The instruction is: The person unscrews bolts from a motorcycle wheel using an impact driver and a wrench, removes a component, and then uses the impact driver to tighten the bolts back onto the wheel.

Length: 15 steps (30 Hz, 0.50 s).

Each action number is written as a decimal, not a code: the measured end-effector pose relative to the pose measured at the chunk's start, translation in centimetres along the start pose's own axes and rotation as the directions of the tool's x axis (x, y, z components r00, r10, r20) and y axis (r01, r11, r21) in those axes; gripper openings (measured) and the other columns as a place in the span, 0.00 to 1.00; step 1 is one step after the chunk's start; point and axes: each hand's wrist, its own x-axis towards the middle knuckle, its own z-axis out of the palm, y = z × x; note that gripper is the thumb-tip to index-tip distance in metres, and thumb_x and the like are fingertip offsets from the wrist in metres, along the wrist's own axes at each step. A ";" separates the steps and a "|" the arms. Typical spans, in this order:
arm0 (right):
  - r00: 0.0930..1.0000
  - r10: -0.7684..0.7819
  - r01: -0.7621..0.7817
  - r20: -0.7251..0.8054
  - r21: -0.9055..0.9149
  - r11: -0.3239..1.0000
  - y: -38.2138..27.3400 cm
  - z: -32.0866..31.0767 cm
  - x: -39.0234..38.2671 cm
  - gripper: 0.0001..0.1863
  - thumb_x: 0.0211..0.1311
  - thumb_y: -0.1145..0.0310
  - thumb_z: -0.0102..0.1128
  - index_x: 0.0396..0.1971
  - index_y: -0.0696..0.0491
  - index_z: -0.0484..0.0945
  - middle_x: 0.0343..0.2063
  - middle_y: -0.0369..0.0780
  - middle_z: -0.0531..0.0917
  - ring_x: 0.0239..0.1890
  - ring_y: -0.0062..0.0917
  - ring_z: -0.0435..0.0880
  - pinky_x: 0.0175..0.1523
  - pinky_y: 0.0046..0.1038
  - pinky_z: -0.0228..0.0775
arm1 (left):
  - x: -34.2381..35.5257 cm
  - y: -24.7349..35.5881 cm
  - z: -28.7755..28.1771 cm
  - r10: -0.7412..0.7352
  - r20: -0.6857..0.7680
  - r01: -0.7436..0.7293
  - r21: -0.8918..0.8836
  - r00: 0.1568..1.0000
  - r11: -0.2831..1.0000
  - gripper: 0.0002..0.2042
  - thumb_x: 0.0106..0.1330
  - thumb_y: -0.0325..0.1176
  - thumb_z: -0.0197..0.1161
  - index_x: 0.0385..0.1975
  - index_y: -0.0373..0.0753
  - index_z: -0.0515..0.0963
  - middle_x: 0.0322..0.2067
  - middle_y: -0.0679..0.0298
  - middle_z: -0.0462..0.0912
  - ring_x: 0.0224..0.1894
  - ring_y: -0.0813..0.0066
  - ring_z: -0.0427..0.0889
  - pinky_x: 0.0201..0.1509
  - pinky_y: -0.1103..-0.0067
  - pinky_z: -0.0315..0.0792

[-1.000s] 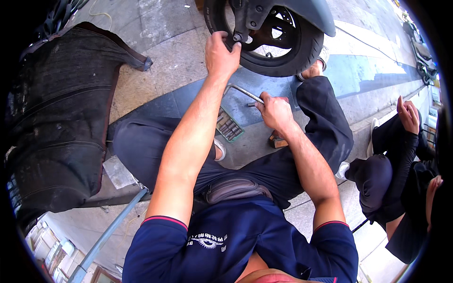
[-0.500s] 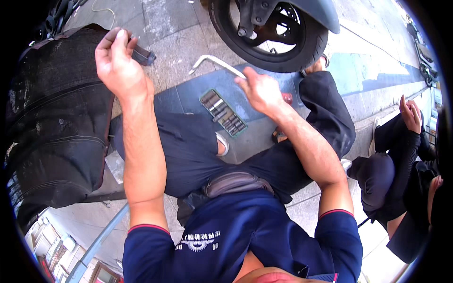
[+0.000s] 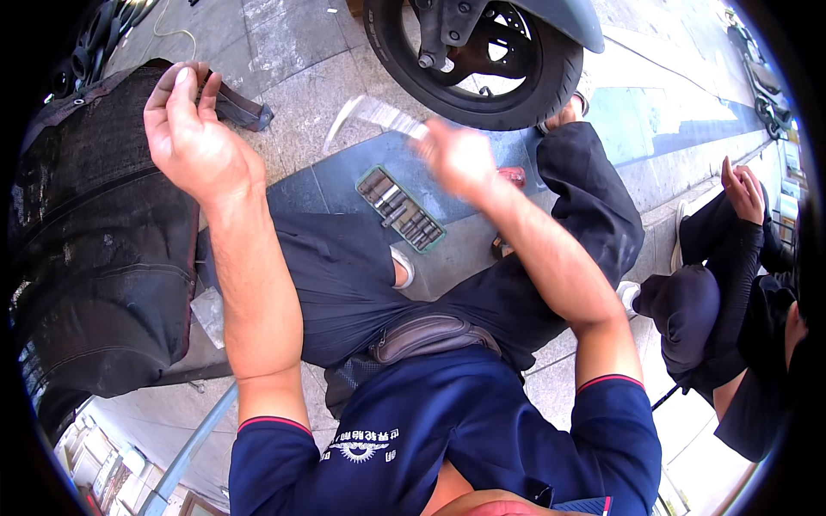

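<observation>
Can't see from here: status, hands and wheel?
Left hand raised, contents unclear. Right hand gripping bent metal bar. Wheel untouched; open socket case on ground.

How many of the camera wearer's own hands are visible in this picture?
2: the left hand, raised in front of the dark fabric cover, and the right hand, blurred, gripping a bent metal bar.

bent bar point(image 3: 391, 118): shiny metal | tyre point(image 3: 482, 115): matt rubber | fender point(image 3: 551, 19): smooth, plastic-looking | sockets point(image 3: 393, 209) between the case's point(image 3: 422, 250) edges: glossy metal | paving point(image 3: 301, 77): rough stone | shirt point(image 3: 486, 413): matt cloth
</observation>
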 end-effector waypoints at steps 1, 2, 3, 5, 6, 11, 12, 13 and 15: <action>0.983 0.178 -0.179 -0.047 -0.009 0.984 2.8 0.2 1.3 0.23 0.71 0.46 0.55 0.36 0.55 0.73 0.22 0.50 0.83 0.28 0.53 0.83 0.33 0.51 0.74 | -0.6 0.1 -0.2 -0.024 0.003 0.024 -0.002 1.000 1.000 0.07 0.72 0.25 0.56 0.46 0.30 0.74 0.41 0.54 0.82 0.46 0.65 0.83 0.56 0.68 0.77; 0.933 0.344 -0.347 -0.101 -0.005 0.938 4.6 0.3 2.0 0.24 0.72 0.45 0.53 0.37 0.56 0.74 0.23 0.51 0.83 0.29 0.54 0.83 0.34 0.52 0.74 | -1.0 0.2 -0.2 -0.037 0.009 0.038 -0.003 0.999 0.999 0.07 0.72 0.25 0.56 0.46 0.30 0.74 0.42 0.54 0.82 0.46 0.65 0.83 0.56 0.68 0.77; 0.945 0.322 -0.323 -0.057 -0.020 0.946 3.4 0.7 1.2 0.24 0.73 0.46 0.51 0.38 0.57 0.75 0.25 0.53 0.85 0.32 0.53 0.86 0.36 0.52 0.77 | -0.9 0.0 0.4 -0.023 0.007 0.023 -0.024 1.000 0.999 0.07 0.72 0.25 0.55 0.46 0.30 0.74 0.42 0.54 0.82 0.47 0.65 0.82 0.56 0.68 0.77; 0.996 0.094 -0.094 0.010 0.014 0.995 -1.7 0.0 -0.2 0.22 0.71 0.48 0.55 0.34 0.55 0.70 0.22 0.50 0.82 0.28 0.53 0.83 0.33 0.51 0.74 | -0.3 -0.1 -0.4 0.038 0.032 -0.037 -0.011 0.999 0.999 0.07 0.72 0.25 0.55 0.46 0.30 0.74 0.42 0.54 0.82 0.47 0.65 0.82 0.57 0.68 0.77; 0.998 -0.054 0.053 0.043 0.034 0.998 -3.7 0.1 -1.1 0.21 0.70 0.49 0.57 0.33 0.54 0.70 0.20 0.49 0.81 0.27 0.52 0.83 0.32 0.50 0.74 | -0.4 0.4 -0.6 0.026 -0.002 -0.026 0.026 1.000 0.999 0.07 0.72 0.25 0.55 0.45 0.30 0.75 0.42 0.54 0.82 0.47 0.64 0.82 0.57 0.67 0.77; 0.911 0.401 -0.376 -0.095 0.206 0.903 3.5 0.2 1.9 0.22 0.72 0.48 0.54 0.36 0.56 0.74 0.25 0.52 0.84 0.30 0.50 0.86 0.34 0.47 0.78 | 0.0 -0.2 0.1 0.010 -0.009 -0.010 -0.037 1.000 0.999 0.06 0.71 0.24 0.57 0.43 0.30 0.74 0.39 0.56 0.83 0.43 0.69 0.83 0.52 0.73 0.78; 0.908 0.397 -0.385 -0.138 0.105 0.917 3.5 -1.0 2.3 0.23 0.75 0.50 0.50 0.31 0.57 0.73 0.23 0.53 0.82 0.30 0.54 0.83 0.35 0.50 0.74 | -0.4 -0.1 -0.1 -0.008 -0.005 0.008 -0.024 1.000 1.000 0.06 0.72 0.25 0.57 0.44 0.29 0.74 0.40 0.55 0.82 0.44 0.67 0.83 0.54 0.71 0.77; 0.939 0.333 -0.327 -0.089 0.070 0.942 2.7 -1.2 1.8 0.23 0.75 0.50 0.51 0.32 0.57 0.73 0.23 0.53 0.83 0.30 0.53 0.84 0.35 0.51 0.75 | -0.8 0.1 0.1 -0.003 0.001 0.003 -0.025 1.000 1.000 0.07 0.72 0.25 0.56 0.44 0.29 0.74 0.41 0.54 0.82 0.46 0.66 0.83 0.55 0.70 0.77; 0.991 0.083 -0.084 -0.110 -0.012 0.996 -0.7 -0.7 -0.3 0.20 0.73 0.50 0.53 0.33 0.55 0.72 0.21 0.50 0.83 0.28 0.50 0.85 0.34 0.50 0.75 | -0.7 -0.1 0.2 0.039 0.032 -0.039 0.000 0.999 0.999 0.08 0.72 0.26 0.56 0.45 0.29 0.75 0.42 0.54 0.82 0.47 0.64 0.83 0.57 0.68 0.76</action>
